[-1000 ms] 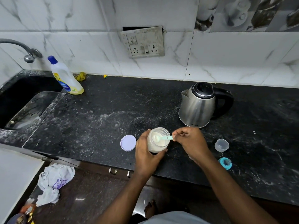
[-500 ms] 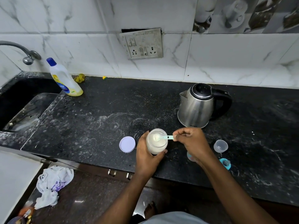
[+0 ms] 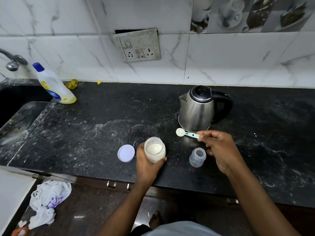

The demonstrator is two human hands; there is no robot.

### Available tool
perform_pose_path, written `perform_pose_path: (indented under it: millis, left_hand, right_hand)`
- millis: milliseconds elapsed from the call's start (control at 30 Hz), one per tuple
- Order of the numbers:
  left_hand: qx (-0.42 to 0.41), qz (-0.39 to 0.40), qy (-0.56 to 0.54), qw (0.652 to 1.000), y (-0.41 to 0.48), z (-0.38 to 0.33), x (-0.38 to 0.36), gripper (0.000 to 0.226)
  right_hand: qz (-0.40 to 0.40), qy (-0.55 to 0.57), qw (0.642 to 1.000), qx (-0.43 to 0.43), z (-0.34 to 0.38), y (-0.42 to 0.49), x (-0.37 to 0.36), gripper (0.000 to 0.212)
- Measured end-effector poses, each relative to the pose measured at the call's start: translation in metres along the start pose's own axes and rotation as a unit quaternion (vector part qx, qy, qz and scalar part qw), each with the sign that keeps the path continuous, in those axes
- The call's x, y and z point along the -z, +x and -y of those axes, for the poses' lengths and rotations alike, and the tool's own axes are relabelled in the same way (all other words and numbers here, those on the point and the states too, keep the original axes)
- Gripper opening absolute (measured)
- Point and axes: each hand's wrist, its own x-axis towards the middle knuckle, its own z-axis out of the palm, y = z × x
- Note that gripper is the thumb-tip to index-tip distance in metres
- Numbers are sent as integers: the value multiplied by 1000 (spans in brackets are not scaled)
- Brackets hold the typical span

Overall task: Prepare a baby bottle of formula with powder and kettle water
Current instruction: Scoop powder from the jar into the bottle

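Scoop (image 3: 189, 134) of powder (image 3: 179, 132) is pinched by right hand (image 3: 219, 150), handle lying left-right, bowl leftward; open baby bottle (image 3: 197, 157) is stood on tabletop (image 3: 102, 116) just nearside of it, beside that hand. Jar (image 3: 154, 151) is gripped by left hand (image 3: 146, 166).

Brushed steel kettle (image 3: 196, 113) with black plastic handle; clear plastic jar (image 3: 154, 151); speckled, dusty black stone counter (image 3: 102, 116)

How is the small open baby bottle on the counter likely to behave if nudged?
The baby bottle looks squat and empty, so probably light and easily slid. Unsteadied (left hand grips the powder jar, right hand pinches the scoop), a rim knock may tip it; its round body would then likely roll.
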Motion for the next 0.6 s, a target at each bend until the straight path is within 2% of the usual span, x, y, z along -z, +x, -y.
perform_pose_path:
  millis: [100, 200, 267, 333, 367, 400, 433, 467, 533, 600]
  left_hand:
    - [-10, -5, -5, 1000, -2, 1, 4, 99]
    - [-7, 3, 17, 1000, -9, -9, 4, 138]
    - [-43, -33, 50, 997, -19, -23, 5, 146]
    - [-167, -90, 79, 979, -31, -40, 2, 120]
    - [-244, -94, 84, 962, -36, -47, -5, 103]
    - [-301, -71, 83, 947, -40, -52, -15, 90]
    - [-324, -26, 80, 942, -44, -58, -28, 83]
    - [-310, 28, 81, 947, -47, -62, -41, 81]
    - [-214, 119, 93, 965, -52, -70, -67, 90]
    - [-114, 168, 92, 975, -52, -72, -86, 98]
  right_hand:
    - [-32, -9, 999, -9, -6, 1, 20, 25]
    - [-56, -7, 998, -32, -12, -1, 40, 21]
    - [-65, -4, 997, -48, -17, -4, 53, 17]
    - [-76, -10, 995, -61, -23, -9, 63, 16]
    - [-81, -8, 995, -64, -26, -11, 66, 16]
    - [-83, -3, 994, -65, -28, -14, 68, 16]
    - [-85, 2, 994, -66, -30, -16, 70, 15]
    - [-86, 6, 994, -65, -32, -18, 71, 14]
    - [-90, 7, 994, -61, -34, -22, 73, 14]
    - [-90, 12, 994, -55, -36, -24, 74, 14]
